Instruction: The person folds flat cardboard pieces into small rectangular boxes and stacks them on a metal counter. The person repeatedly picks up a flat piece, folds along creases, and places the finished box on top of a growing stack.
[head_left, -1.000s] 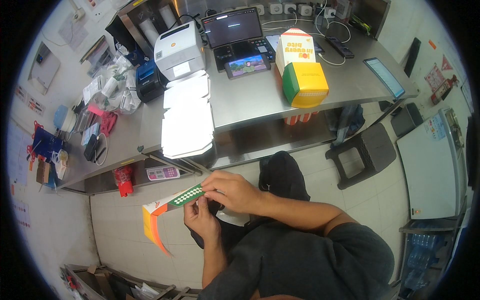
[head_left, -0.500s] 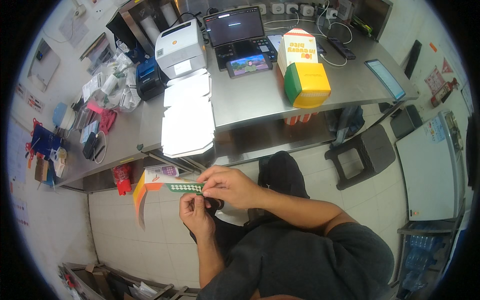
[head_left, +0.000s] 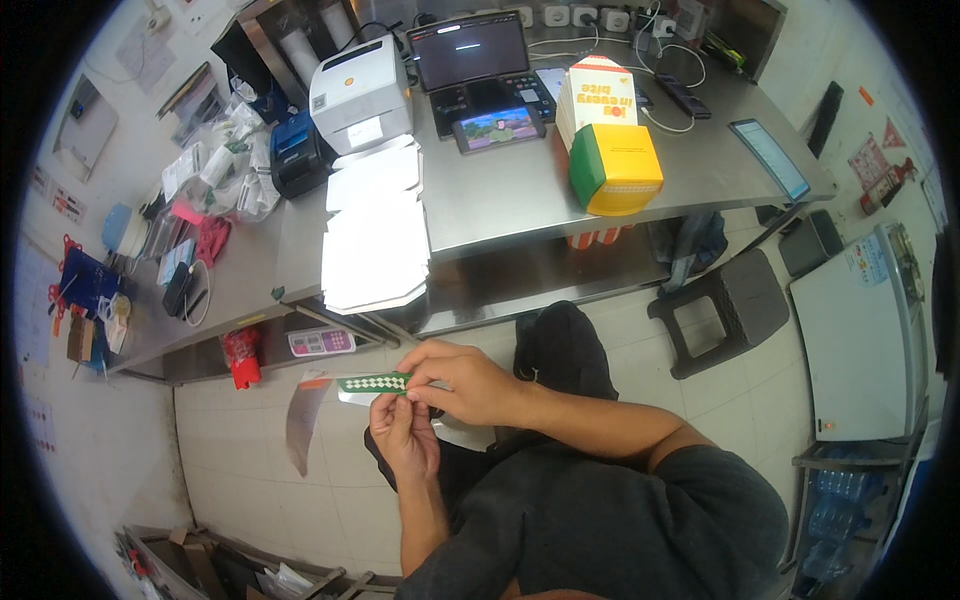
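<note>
In front of my lap I hold a printed cardboard sheet (head_left: pixel 362 384), green with a white checkered band where it faces me. A curved, pale flap of it hangs down on the left, blurred. My left hand (head_left: pixel 405 440) is closed from below, thumb and fingers pinching the sheet's right end. From above, my right hand (head_left: pixel 465 383) pinches the same end, its fingertips meeting those of my left. On the steel table, a stack of flat white cardboard blanks (head_left: pixel 372 240) reaches past the front edge. A yellow and green folded carton (head_left: pixel 625 170) stands to the right.
A white label printer (head_left: pixel 360 95), an open laptop (head_left: pixel 470 60) and a phone (head_left: pixel 500 129) occupy the table (head_left: pixel 480 205). A tablet (head_left: pixel 770 158) lies at its right end. A dark plastic stool (head_left: pixel 725 310) stands on the floor, near a white fridge (head_left: pixel 860 340).
The cardboard sheet has turned in my hands: its orange and white printed side has swung out of sight, and the hanging flap now looks pale. Both hands stay close together.
</note>
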